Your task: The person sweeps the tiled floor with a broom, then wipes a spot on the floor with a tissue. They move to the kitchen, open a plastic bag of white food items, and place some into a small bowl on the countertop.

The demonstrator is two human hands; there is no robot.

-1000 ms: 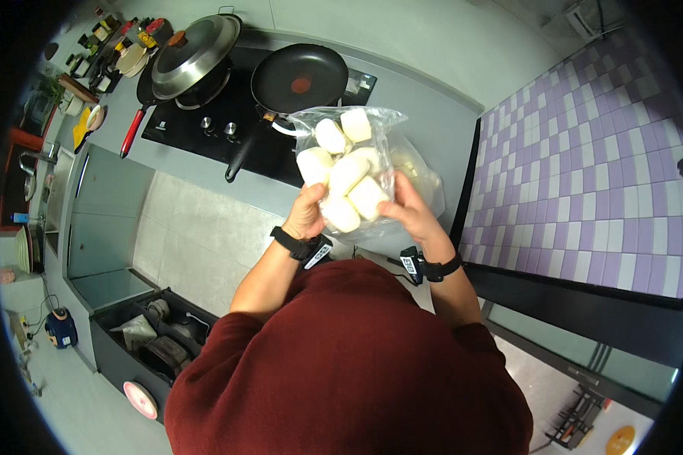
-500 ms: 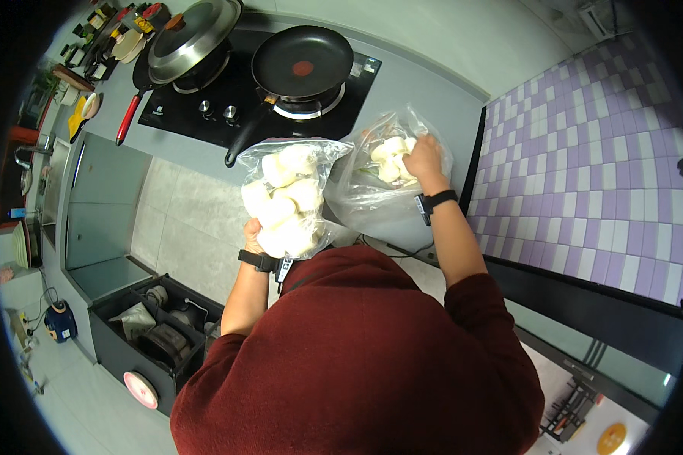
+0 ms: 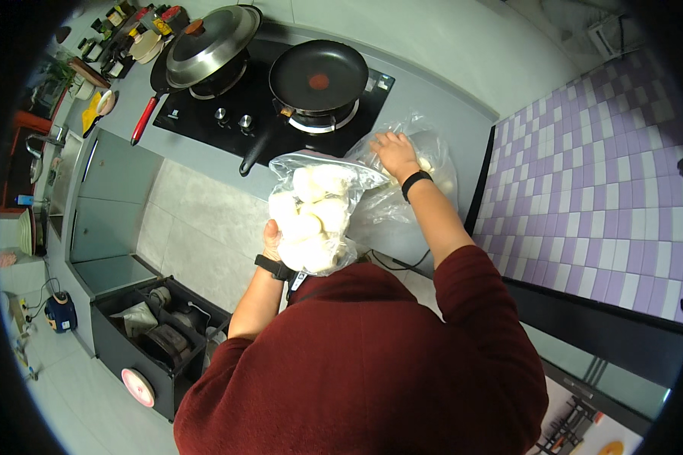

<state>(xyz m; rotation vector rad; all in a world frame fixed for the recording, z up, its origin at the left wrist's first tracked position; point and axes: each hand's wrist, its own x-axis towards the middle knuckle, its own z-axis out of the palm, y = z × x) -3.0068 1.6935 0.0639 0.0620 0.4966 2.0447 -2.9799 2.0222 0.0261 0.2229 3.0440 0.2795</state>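
Left hand [image 3: 272, 240] closed under and behind clear plastic bag of white buns [image 3: 313, 218]; bag held up off the counter, mouth uppermost, buns stacked inside, black wristband just below the hand. Bag positioned mid-scene, above tiled floor [image 3: 182, 235], near edge of grey countertop [image 3: 440, 106].

Right hand [image 3: 393, 154] extended farther and to the right, palm down, fingers spread and pressed onto second clear plastic bag [image 3: 425, 171] lying on the countertop. Whether fingers pinch the film: cannot tell. Pale contents visible through this bag, shape unclear. Black band on right wrist.

Two bags touching or overlapping at the middle; exact boundary not resolvable.

Black cooktop [image 3: 269, 102] far and left of both hands. Black frying pan [image 3: 318, 76] on right burner, handle pointing near-left. Lidded wok [image 3: 203, 47] on left burner, domed metal lid, red-handled utensil [image 3: 143, 121] beside it at left.

Purple-and-white checked surface [image 3: 592, 182] at right. Open black drawer [image 3: 155, 334] with dark items at near left. Dark red sleeves and torso filling the near foreground.
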